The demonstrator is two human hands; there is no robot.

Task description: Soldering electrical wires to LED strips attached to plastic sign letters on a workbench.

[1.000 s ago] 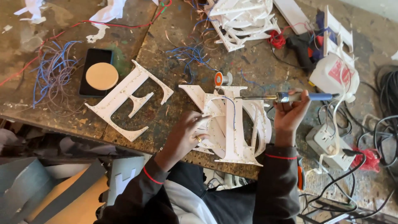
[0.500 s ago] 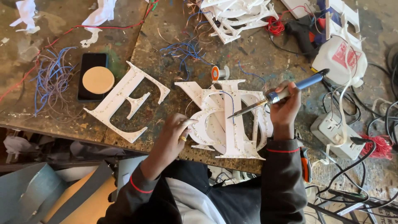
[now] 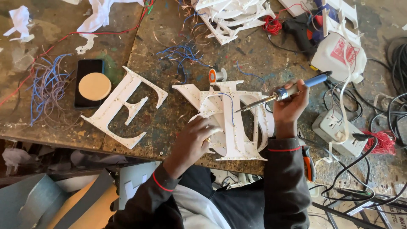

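A pile of white sign letters [image 3: 237, 123] studded with small lights lies on the worn workbench [image 3: 169, 114]. My left hand [image 3: 196, 138] rests on the pile's left side, pressing it down. My right hand [image 3: 290, 104] grips a soldering iron [image 3: 283, 92] with a blue handle, its tip pointing left at a blue wire on the top letter. A small spool of solder [image 3: 215, 76] stands just behind the pile. A separate white letter with three arms [image 3: 124, 107] lies to the left.
A phone with a round tan disc on it [image 3: 90, 85] lies at left beside a bundle of blue wires [image 3: 47, 87]. More white letters [image 3: 231, 17], a black glue gun [image 3: 299, 32], a white jug [image 3: 339, 55] and a power strip [image 3: 337, 129] sit behind and right.
My right hand has tilted the soldering iron and brought its tip down and left onto the top letter. My left hand has stayed on the pile.
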